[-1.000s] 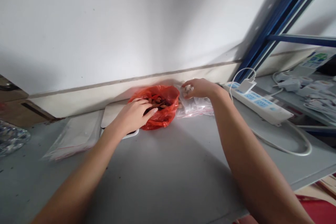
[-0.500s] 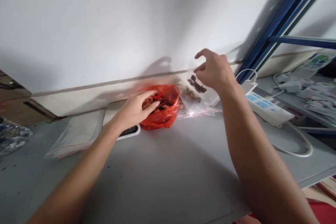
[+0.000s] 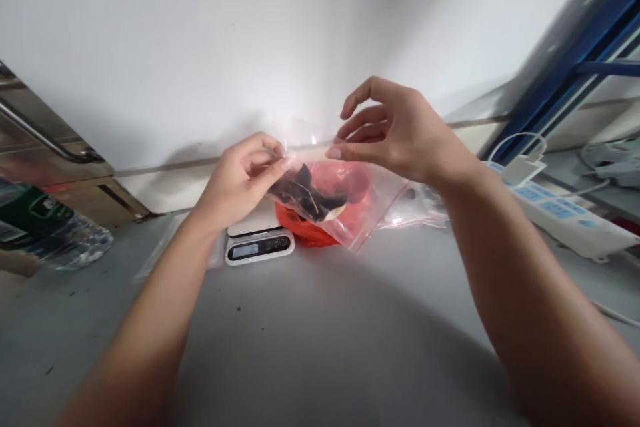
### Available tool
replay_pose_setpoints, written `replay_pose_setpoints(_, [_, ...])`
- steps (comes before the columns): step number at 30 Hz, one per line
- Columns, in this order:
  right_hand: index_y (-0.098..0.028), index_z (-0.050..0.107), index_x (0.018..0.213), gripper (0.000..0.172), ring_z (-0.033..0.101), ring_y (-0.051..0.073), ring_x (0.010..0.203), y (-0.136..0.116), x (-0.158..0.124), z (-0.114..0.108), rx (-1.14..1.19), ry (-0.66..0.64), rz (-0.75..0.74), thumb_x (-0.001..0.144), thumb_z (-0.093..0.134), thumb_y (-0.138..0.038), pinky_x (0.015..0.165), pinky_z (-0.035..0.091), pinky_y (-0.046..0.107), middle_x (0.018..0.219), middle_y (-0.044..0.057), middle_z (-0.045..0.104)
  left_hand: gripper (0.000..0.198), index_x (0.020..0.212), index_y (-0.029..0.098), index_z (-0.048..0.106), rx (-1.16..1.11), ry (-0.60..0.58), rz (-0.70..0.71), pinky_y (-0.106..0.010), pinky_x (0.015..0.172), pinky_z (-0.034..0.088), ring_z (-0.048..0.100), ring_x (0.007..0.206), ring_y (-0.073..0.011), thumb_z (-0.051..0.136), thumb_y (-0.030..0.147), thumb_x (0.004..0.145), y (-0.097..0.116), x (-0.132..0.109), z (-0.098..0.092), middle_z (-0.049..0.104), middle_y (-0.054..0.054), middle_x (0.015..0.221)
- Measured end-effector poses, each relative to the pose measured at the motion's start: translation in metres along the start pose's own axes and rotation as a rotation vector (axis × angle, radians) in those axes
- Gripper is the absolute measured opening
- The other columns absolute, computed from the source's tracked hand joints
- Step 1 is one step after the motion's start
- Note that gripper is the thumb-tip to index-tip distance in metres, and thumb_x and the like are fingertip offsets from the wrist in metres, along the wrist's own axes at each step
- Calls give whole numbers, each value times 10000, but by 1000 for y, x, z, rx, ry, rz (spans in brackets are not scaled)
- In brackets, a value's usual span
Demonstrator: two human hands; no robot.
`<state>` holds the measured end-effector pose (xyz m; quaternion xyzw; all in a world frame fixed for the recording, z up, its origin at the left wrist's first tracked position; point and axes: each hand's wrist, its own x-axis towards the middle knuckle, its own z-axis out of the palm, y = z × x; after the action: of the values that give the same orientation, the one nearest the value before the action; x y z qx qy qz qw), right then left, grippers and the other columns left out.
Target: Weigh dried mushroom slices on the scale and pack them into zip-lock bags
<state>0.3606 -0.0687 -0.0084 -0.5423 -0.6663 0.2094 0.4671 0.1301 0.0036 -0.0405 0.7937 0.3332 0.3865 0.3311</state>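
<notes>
A clear zip bag (image 3: pixel 364 219) with a reddish stripe by its lower right edge hangs tilted in front of the red plastic bag (image 3: pixel 311 236). Dark, flat dried pieces (image 3: pixel 306 192) show inside it, one with a pale edge. My left hand (image 3: pixel 245 170) pinches its upper left corner between thumb and fingers. At the bag's top, my right hand (image 3: pixel 387 127) is open, thumb apart from the curled index finger, thumb tip close to or touching the film. The zip bag covers most of the red bag, hiding its contents.
A white digital scale (image 3: pixel 260 247) with a lit display sits left of the red bag. More clear bags (image 3: pixel 417 213) lie to the right. A plastic bottle (image 3: pixel 55 227) lies far left. A white power strip (image 3: pixel 565 207) and blue frame (image 3: pixel 555 60) are at right; the wall is behind.
My left hand has come up from the red bag and now grips a clear zip bag of dark pieces. My right hand has shifted left towards it. The view has turned slightly left.
</notes>
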Motion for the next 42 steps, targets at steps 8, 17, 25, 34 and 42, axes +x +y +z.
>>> replay_pose_setpoints(8, [-222, 678, 658, 376, 544, 153, 573, 28, 13, 6, 126, -408, 286, 761, 823, -554, 537, 451, 328, 614, 24, 616, 282, 901, 252, 482, -87, 203, -125, -287, 587, 577, 700, 659, -169, 727, 385, 859, -28, 8, -20, 732, -8, 792])
replay_pose_setpoints(17, [-205, 685, 630, 247, 514, 112, 551, 28, 16, 24, 140, -548, 343, 736, 838, -367, 521, 366, 270, 618, -1, 630, 350, 1167, 235, 576, 330, 143, -167, -383, 829, 594, 749, 981, -251, 696, 256, 839, -38, 1, -27, 758, -80, 1104])
replay_pose_setpoints(25, [-211, 574, 583, 309, 447, 101, 522, 34, 16, 45, 145, -510, 274, 722, 807, -359, 504, 304, 274, 561, -30, 549, 414, 772, 203, 707, 395, -481, 25, -284, 565, 393, 581, 606, -159, 558, 535, 968, -4, -8, -10, 701, -18, 713])
replay_pose_setpoints(34, [-211, 562, 575, 456, 477, 117, 610, 25, 12, 61, 321, -492, 224, 610, 901, -514, 610, 378, 296, 606, -35, 554, 288, 648, 223, 656, 217, -495, -27, -294, 556, 378, 552, 554, -141, 532, 310, 893, -8, -8, -5, 677, -3, 638])
replay_pose_setpoints(42, [-223, 512, 523, 343, 362, 104, 516, 25, 10, 51, 215, -446, 268, 735, 772, -291, 523, 317, 296, 533, -47, 464, 273, 479, 237, 450, 335, -145, -124, -304, 532, 242, 339, 498, -109, 522, 206, 740, -3, -7, -19, 413, 48, 508])
